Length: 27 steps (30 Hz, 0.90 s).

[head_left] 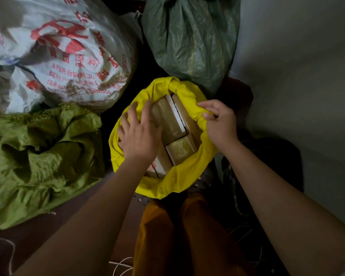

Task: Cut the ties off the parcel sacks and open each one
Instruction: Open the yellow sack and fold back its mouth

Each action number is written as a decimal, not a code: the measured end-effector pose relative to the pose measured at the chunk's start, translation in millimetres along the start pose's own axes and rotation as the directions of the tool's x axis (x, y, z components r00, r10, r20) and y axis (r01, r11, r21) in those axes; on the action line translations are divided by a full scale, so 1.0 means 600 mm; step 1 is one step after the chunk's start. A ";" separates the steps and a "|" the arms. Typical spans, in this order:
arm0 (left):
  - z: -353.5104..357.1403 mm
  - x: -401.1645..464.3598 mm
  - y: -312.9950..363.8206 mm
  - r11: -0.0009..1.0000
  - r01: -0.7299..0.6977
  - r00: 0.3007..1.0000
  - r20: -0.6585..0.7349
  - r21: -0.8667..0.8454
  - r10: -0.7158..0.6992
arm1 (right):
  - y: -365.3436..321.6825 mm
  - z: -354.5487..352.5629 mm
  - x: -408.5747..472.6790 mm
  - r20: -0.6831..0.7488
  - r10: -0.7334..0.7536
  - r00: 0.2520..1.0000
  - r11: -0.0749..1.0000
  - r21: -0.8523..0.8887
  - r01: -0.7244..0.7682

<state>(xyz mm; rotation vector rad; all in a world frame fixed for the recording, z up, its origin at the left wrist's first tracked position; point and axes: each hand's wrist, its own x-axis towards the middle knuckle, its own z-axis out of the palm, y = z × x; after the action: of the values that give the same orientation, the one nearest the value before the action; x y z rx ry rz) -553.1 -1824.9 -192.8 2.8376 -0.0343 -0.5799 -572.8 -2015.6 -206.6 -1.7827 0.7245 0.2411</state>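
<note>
A yellow sack (pixel 173 182) stands open in front of me, its mouth rolled down around several brown taped parcels (pixel 169 124). My left hand (pixel 138 134) lies on the sack's left rim with fingers spread, pushing the fabric outward. My right hand (pixel 220 121) grips a bunched fold of the right rim. A dark green sack (pixel 191 40) stands behind it with its top gathered. A white sack with red print (pixel 68 56) sits at the upper left. A light green sack (pixel 40 156) lies crumpled at the left. No cutting tool is visible.
A grey wall (pixel 307 76) runs along the right. Dark bags (pixel 267 166) lie beside the yellow sack on the right. Loose white string (pixel 120 265) lies on the brown floor near my orange trouser legs (pixel 177 236).
</note>
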 end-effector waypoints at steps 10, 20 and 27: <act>0.006 0.142 0.100 0.780 -0.626 0.723 0.370 -0.007 0.583 | 0.033 -0.039 0.000 0.094 0.050 0.994 0.992 0.112 -0.061; 0.021 0.172 0.115 0.803 -0.578 0.745 0.306 -0.145 0.592 | 0.035 -0.013 -0.028 -0.154 0.036 0.987 0.999 -0.026 -0.041; -0.045 0.195 0.086 0.889 -0.357 0.706 0.542 -0.285 0.457 | 0.012 0.032 -0.069 -0.189 0.180 0.965 0.976 0.158 -0.151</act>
<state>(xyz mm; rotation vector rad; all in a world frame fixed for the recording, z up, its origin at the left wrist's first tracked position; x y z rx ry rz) -433.8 -1877.2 -201.2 2.2555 -0.6833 -1.2696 -606.0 -1984.7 -197.8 -1.6261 1.0139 0.1163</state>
